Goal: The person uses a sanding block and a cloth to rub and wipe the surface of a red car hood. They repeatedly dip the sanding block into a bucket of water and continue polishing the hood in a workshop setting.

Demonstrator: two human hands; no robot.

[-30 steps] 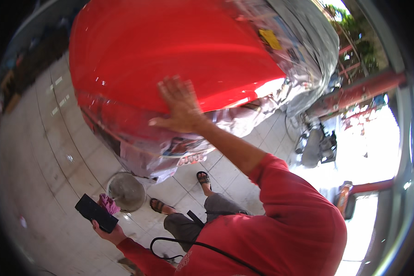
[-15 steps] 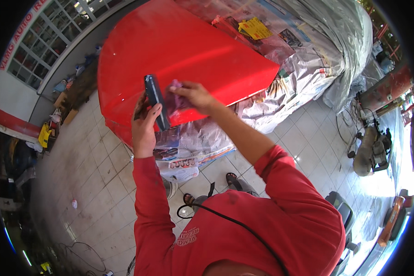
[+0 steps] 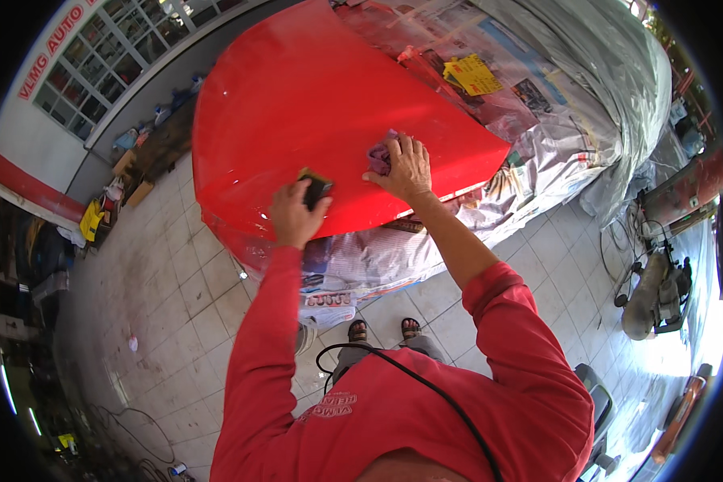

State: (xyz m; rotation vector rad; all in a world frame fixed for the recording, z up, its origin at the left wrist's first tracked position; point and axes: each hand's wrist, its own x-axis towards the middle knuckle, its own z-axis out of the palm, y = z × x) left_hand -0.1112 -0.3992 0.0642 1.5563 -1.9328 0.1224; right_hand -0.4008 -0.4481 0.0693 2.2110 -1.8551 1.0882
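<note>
A glossy red car hood spreads out in front of me. My left hand is closed around a dark sanding block with a yellowish edge, low against the hood near its front edge. The hand hides part of the block. To the right, my right hand lies over a crumpled purple cloth on the hood's surface, its fingers bent over the cloth.
Newspaper and plastic sheeting cover the car around the hood. Yellow sheets lie on it. A compressor-like machine and hoses stand on the tiled floor. A black cord crosses my chest.
Both hands have moved apart. The left has lowered the block from an upright tilt onto the hood; the right has carried the purple cloth rightward and down onto the hood.
</note>
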